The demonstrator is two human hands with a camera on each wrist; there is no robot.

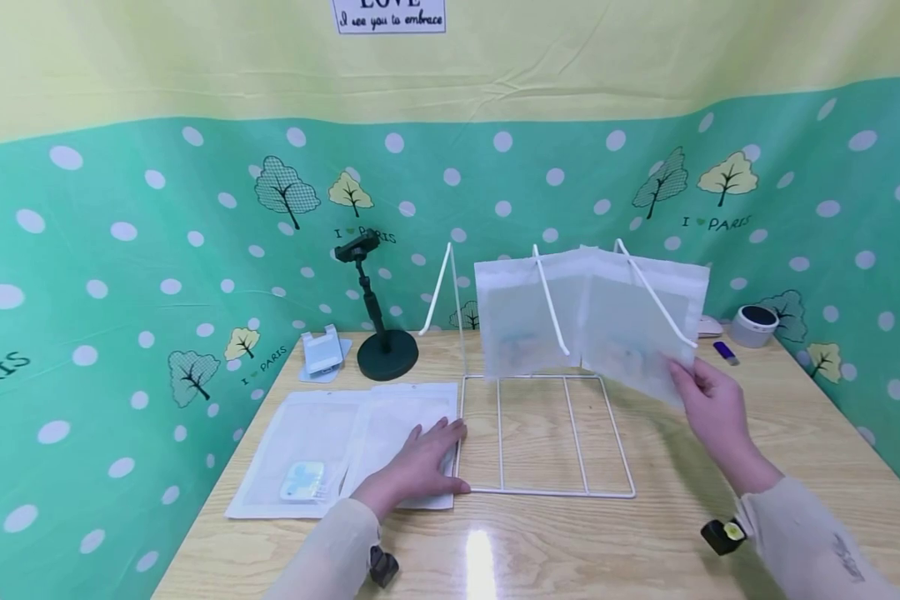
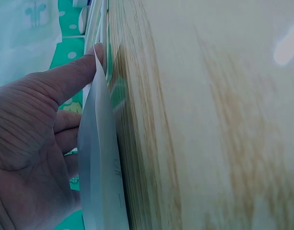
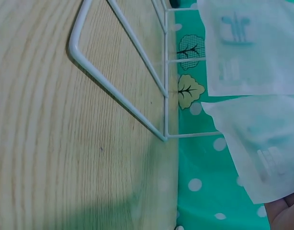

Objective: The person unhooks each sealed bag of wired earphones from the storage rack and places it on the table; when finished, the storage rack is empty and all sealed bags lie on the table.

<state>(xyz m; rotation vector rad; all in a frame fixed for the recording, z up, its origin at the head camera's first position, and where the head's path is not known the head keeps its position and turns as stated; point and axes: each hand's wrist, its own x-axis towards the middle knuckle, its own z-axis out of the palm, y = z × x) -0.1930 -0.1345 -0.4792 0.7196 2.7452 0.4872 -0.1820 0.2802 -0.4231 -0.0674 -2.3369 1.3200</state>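
Note:
A white wire rack (image 1: 543,492) stands on the table, and two frosted pouches hang among its upper prongs. My right hand (image 1: 720,412) pinches the lower corner of the right hanging pouch (image 1: 630,308), which is tilted. Beside it hangs the left pouch (image 1: 517,304); white earphones (image 3: 237,29) show through it in the right wrist view. My left hand (image 1: 420,462) lies with spread fingers at the rack's left side, thumb by its front corner, over a flat pouch (image 1: 393,425). Another flat pouch (image 1: 270,467) with a pale blue-white item (image 1: 303,481) lies further left.
Behind the flat pouches stand a black stand (image 1: 387,354) and a light folding holder (image 1: 322,350). At the back right are a white round device (image 1: 754,327), a purple USB stick (image 1: 726,353) and a partly hidden white object (image 1: 709,326). A patterned curtain (image 1: 195,192) surrounds the table.

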